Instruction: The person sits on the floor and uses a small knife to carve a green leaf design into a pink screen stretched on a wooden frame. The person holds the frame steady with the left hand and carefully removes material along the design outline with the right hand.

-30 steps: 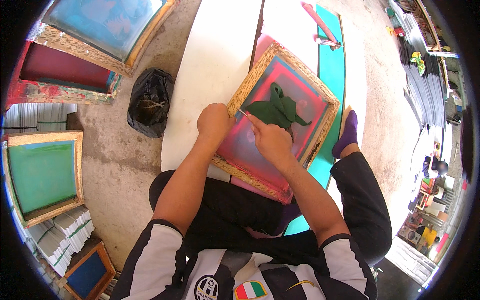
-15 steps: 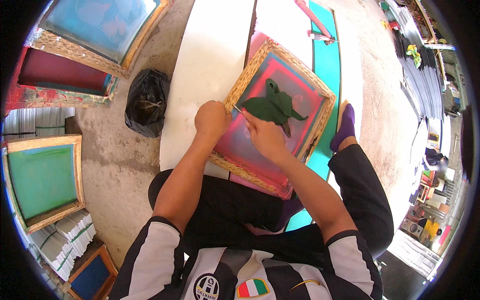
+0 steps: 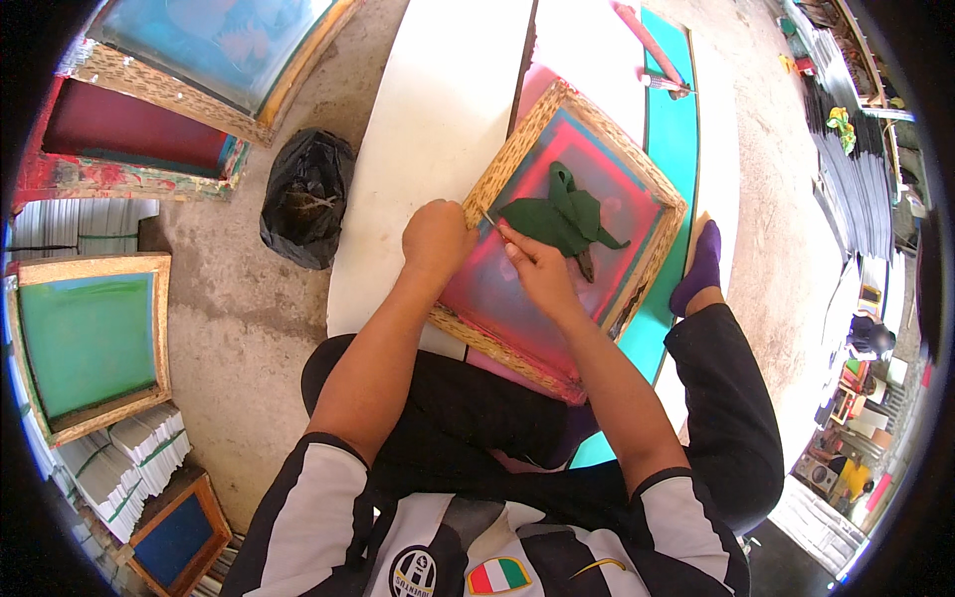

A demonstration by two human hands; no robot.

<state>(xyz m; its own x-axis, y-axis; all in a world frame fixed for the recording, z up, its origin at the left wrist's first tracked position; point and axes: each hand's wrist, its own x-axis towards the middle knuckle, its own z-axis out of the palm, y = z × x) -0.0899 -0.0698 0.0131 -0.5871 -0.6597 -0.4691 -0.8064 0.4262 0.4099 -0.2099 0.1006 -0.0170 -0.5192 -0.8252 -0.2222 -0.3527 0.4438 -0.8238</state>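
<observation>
A wooden screen-printing frame (image 3: 513,139) lies slanted in front of me, its mesh stained pink and blue. My left hand (image 3: 438,241) is closed round the frame's left rail, with the fingertips hidden. Pinched in my right hand (image 3: 542,274) is a thin, pale, metal-looking tool (image 3: 487,216); its tip meets the inner edge of that same rail. I cannot make out the tool's exact kind. A crumpled dark green cloth (image 3: 547,221) rests on the mesh just beyond my right hand.
Under the frame are white boards (image 3: 398,149) and a green strip (image 3: 672,119), which carries a pink roll (image 3: 647,40) and a marker-like tube (image 3: 665,83). A black plastic bag (image 3: 306,199) sits on the floor at left, near more screens (image 3: 164,298) and stacked sheets (image 3: 149,438).
The whole view has shifted slightly, so the scene sits a little farther right. My right hand and the thin tool stay at the left rail, and my left hand keeps its grip.
</observation>
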